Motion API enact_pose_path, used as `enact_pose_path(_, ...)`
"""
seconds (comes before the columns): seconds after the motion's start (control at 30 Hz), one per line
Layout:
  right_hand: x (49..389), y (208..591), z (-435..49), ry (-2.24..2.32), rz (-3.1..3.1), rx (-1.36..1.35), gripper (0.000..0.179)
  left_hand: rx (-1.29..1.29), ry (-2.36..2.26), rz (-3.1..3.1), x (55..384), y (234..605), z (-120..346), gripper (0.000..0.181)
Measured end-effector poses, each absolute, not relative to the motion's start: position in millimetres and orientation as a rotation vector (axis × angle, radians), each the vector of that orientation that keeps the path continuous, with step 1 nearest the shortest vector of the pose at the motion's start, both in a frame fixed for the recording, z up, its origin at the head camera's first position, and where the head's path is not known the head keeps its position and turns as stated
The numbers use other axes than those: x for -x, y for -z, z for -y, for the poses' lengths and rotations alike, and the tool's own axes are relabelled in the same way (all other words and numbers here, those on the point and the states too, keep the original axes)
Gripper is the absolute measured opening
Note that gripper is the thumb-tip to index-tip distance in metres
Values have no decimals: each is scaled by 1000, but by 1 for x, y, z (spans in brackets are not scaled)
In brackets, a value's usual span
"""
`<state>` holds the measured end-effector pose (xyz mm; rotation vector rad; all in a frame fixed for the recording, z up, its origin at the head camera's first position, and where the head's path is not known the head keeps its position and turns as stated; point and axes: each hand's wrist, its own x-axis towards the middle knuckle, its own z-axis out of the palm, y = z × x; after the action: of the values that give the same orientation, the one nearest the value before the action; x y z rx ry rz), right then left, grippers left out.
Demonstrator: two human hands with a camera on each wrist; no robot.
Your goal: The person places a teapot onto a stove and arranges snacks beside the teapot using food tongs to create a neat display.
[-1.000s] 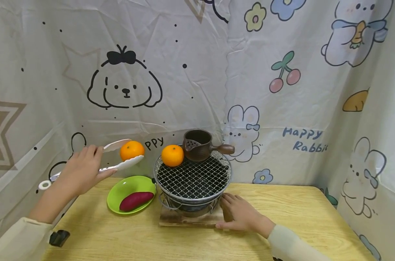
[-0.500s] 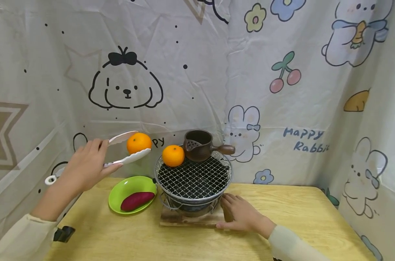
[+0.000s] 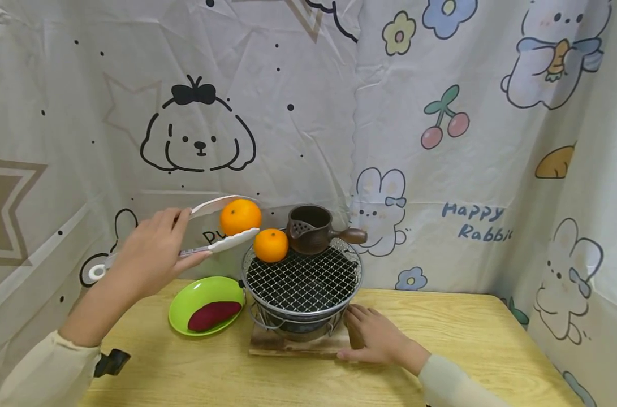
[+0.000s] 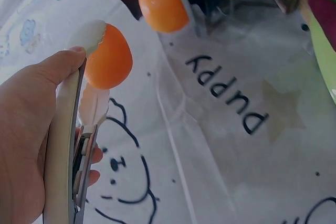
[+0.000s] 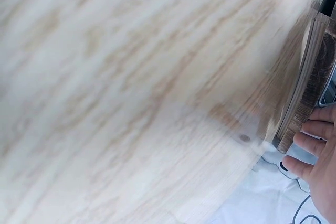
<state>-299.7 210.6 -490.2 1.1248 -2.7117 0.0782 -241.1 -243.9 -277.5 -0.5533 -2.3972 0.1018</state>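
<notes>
The held orange (image 3: 241, 217) sat aloft between the tips of the tongs (image 3: 232, 241), partly hidden by them, near a second orange (image 3: 271, 246) on the grill (image 3: 308, 285). The left hand (image 3: 152, 249) curled round the tongs, covering their middle. The right hand (image 3: 376, 336), fingers extended, touched the wooden board (image 3: 293, 346); the right wrist view cropped it.

Orange fruit (image 3: 241, 217), white-tipped tongs (image 3: 229, 242), green plate (image 3: 201, 293), purple sweet potato (image 3: 214, 316), yellow wood-grained table (image 3: 440, 333), pale cartoon-printed curtain (image 3: 308, 164)
</notes>
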Motion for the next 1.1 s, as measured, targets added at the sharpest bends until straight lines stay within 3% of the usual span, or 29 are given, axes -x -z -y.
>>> enact_pose_path(1.1,300,490,-210,-68,2725,-1117,102,797,-202,2373,241,264,140,92)
